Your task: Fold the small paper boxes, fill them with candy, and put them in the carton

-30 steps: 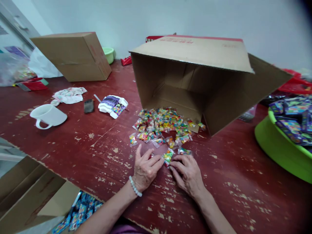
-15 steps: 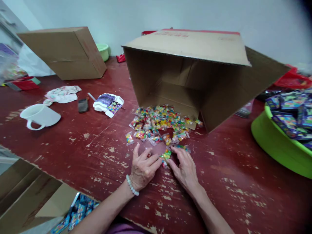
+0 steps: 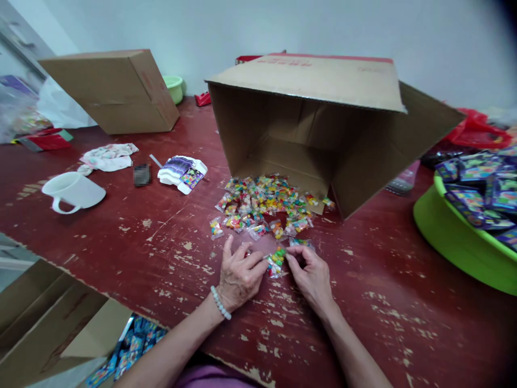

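Observation:
My left hand, with a white bead bracelet at the wrist, and my right hand meet over a small clear packet of coloured candy on the worn red table. The fingertips of both hands pinch that packet between them. Just beyond lies a pile of several similar candy packets, spilling from the mouth of a big cardboard box on its side.
A white mug lies on its side at left, near a patterned cloth and a white packet stack. Another cardboard box stands far left. A green basin of purple packs sits right. An open box holds blue packs below left.
The right hand's fingers have curled up from lying flat and now pinch the candy packet with the left. The view shifted slightly.

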The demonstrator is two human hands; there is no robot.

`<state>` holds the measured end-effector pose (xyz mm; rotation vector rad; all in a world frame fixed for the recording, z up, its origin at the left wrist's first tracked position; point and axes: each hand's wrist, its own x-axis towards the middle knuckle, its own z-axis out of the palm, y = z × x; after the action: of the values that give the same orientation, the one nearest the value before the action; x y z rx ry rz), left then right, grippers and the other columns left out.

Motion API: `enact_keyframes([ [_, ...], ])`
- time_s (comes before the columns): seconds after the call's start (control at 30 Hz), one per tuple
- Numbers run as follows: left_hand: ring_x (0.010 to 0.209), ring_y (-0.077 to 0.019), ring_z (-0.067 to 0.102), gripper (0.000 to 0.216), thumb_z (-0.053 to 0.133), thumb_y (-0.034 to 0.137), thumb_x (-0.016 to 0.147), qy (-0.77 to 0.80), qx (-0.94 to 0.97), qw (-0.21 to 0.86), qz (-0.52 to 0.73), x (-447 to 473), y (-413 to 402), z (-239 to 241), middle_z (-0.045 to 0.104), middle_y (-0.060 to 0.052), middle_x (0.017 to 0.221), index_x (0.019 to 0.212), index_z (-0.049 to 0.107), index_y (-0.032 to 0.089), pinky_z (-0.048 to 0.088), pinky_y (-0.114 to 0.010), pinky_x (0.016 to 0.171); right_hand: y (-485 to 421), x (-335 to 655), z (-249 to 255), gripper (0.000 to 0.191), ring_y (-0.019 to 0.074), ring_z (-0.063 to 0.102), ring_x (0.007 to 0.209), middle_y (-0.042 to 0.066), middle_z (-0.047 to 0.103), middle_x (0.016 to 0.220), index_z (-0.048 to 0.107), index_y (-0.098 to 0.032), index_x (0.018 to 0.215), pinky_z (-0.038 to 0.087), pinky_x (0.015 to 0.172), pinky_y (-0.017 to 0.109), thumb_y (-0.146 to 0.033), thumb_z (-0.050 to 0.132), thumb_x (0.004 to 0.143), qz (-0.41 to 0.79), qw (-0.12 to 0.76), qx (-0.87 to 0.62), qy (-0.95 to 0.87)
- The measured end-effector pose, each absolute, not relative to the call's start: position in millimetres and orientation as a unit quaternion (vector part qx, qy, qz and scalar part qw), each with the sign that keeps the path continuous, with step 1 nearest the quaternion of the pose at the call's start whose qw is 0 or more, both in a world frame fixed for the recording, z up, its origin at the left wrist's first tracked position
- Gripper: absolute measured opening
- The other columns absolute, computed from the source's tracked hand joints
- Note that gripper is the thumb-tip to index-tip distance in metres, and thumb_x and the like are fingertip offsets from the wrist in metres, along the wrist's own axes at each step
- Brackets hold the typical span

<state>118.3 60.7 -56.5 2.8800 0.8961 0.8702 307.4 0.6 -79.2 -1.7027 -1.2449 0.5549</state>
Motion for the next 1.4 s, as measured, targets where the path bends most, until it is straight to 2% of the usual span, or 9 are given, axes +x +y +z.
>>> enact_keyframes([
  [0.17,0.105,-0.0292,0.059,0.023,0.058,0.015,0.084,0.296,0.915,0.009,0.275,118,59,-54,0.074,-0.001,0.104,0.1,0.07,0.025,0.019,-0.063,0.107,-3,314,-80,0.023,0.0169,0.059,0.07,0.002,0.068,0.082,0.067,-0.019,0.092,0.047,0.069,0.029,-0.04,0.068,0.081,0.315,0.544,-0.672,-0.391],
  [0.3,0.102,-0.0256,0.059,0.028,0.057,0.016,0.085,0.321,0.894,0.061,0.308,127,46,-50,0.072,-0.004,0.11,0.111,0.065,0.022,0.033,-0.05,0.098,-10,319,-81,0.027,0.0184,0.061,0.076,0.004,0.067,0.087,0.063,-0.019,0.095,0.05,0.071,0.03,-0.041,0.069,0.08,0.365,0.617,-0.613,-0.333],
  [0.43,0.095,-0.0226,0.059,0.033,0.054,0.011,0.084,0.34,0.884,0.109,0.302,135,32,-50,0.071,-0.005,0.11,0.114,0.063,0.021,0.039,-0.041,0.082,-10,316,-78,0.024,0.0219,0.062,0.087,0.008,0.065,0.097,0.066,-0.02,0.1,0.05,0.077,0.033,-0.039,0.055,0.09,0.255,0.536,-0.663,-0.457],
  [0.6,0.102,-0.0289,0.054,0.032,0.057,0.019,0.083,0.324,0.916,0.07,0.225,134,27,-56,0.069,-0.005,0.116,0.114,0.064,0.023,0.035,-0.048,0.086,1,300,-73,0.032,0.0245,0.06,0.087,0.011,0.059,0.106,0.066,-0.024,0.118,0.046,0.072,0.034,-0.028,0.052,0.089,0.15,0.313,-0.749,-0.565],
  [0.77,0.104,-0.0284,0.053,0.024,0.056,0.023,0.086,0.327,0.917,0.066,0.22,128,31,-55,0.069,-0.002,0.116,0.108,0.066,0.025,0.033,-0.05,0.091,5,309,-69,0.032,0.0234,0.057,0.08,0.007,0.064,0.09,0.07,-0.02,0.106,0.043,0.076,0.034,-0.025,0.064,0.075,0.285,0.418,-0.72,-0.475],
  [0.9,0.108,-0.0288,0.054,0.024,0.055,0.022,0.088,0.354,0.891,0.095,0.266,128,28,-48,0.07,-0.005,0.114,0.109,0.066,0.024,0.036,-0.048,0.091,-6,316,-66,0.027,0.018,0.054,0.062,0.002,0.063,0.068,0.071,-0.018,0.086,0.042,0.06,0.028,-0.042,0.065,0.075,0.358,0.463,-0.692,-0.423],
  [1.0,0.1,-0.0263,0.06,0.028,0.057,0.025,0.087,0.401,0.841,0.196,0.307,132,22,-39,0.071,-0.008,0.11,0.114,0.064,0.021,0.041,-0.043,0.086,-19,308,-60,0.042,0.0131,0.045,0.048,-0.001,0.057,0.058,0.069,-0.015,0.09,0.036,0.046,0.024,-0.055,0.065,0.075,0.408,0.489,-0.675,-0.373],
  [1.23,0.07,-0.0155,0.066,0.036,0.07,0.036,0.078,0.404,0.52,0.703,0.268,143,14,-20,0.07,-0.005,0.084,0.107,0.062,0.015,0.048,-0.024,0.06,-44,284,-41,0.04,0.0083,0.044,0.051,0.0,0.064,0.072,0.071,-0.017,0.096,0.036,0.046,0.019,-0.047,0.08,0.07,0.5,0.609,-0.564,-0.245],
  [1.4,0.069,-0.0156,0.068,0.038,0.077,0.033,0.071,0.392,0.433,0.77,0.255,140,12,-16,0.068,-0.004,0.079,0.101,0.063,0.012,0.05,-0.023,0.06,-53,282,-37,0.039,0.0082,0.046,0.055,-0.002,0.059,0.068,0.072,-0.018,0.098,0.041,0.048,0.017,-0.046,0.079,0.073,0.526,0.624,-0.534,-0.221],
])
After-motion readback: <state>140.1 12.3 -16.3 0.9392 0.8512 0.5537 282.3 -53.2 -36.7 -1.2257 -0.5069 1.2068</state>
